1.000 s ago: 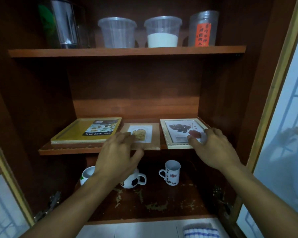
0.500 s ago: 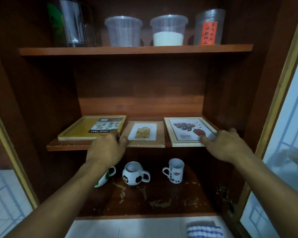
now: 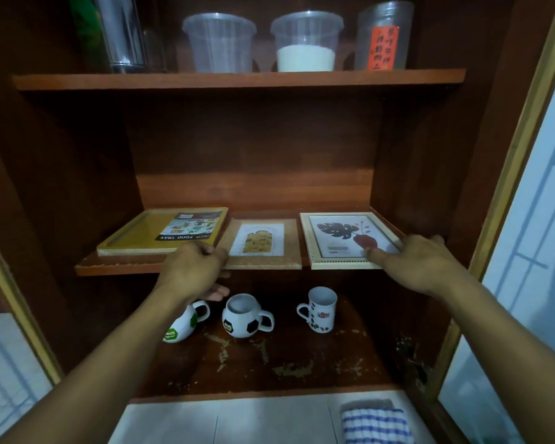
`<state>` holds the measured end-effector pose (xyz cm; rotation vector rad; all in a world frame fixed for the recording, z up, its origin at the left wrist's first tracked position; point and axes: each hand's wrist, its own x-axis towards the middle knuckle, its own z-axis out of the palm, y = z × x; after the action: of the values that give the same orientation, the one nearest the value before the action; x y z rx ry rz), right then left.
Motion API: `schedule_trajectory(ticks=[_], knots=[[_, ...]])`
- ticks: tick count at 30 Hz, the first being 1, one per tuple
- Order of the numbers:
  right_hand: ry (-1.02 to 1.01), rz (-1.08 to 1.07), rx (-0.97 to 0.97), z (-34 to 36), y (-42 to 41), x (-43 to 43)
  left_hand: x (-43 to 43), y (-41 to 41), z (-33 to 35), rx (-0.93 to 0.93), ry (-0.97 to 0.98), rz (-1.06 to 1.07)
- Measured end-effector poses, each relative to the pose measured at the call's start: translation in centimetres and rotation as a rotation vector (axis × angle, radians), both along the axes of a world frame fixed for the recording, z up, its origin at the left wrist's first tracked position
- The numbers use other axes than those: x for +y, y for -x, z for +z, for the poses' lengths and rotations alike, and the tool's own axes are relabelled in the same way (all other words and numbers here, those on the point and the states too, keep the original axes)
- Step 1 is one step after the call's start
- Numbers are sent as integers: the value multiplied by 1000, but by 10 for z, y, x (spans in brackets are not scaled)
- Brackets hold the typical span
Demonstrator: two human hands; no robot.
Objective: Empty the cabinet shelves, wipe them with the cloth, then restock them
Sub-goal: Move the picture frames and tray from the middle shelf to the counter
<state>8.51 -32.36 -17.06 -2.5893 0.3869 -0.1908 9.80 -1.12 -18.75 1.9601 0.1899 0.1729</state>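
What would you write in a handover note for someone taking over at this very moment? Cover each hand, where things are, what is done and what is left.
Left hand: curled at the middle shelf's front edge by the tray; grip unclear.
Right hand: grips the white picture frame's near right corner.
Brown frame lies between tray and white frame; three mugs below; tubs on top.
Cloth lies on the counter.
Done: nothing looks removed.
Left: apparently emptying, wiping, restocking.
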Motion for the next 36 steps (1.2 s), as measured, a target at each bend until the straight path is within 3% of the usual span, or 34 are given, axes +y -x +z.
schedule_trajectory(ticks=[8, 17, 28, 36], knots=[[-82, 10, -19, 4, 6, 1, -6, 1, -1, -5, 208, 18], [-665, 32, -161, -20, -1, -5, -15, 2, 4, 3, 339, 22], [-1035, 24, -316, -29, -12, 1, -26, 2, 15, -6, 452, -41], [-1085, 30, -335, -30, -14, 2, -25, -13, 7, -60, 408, 17]])
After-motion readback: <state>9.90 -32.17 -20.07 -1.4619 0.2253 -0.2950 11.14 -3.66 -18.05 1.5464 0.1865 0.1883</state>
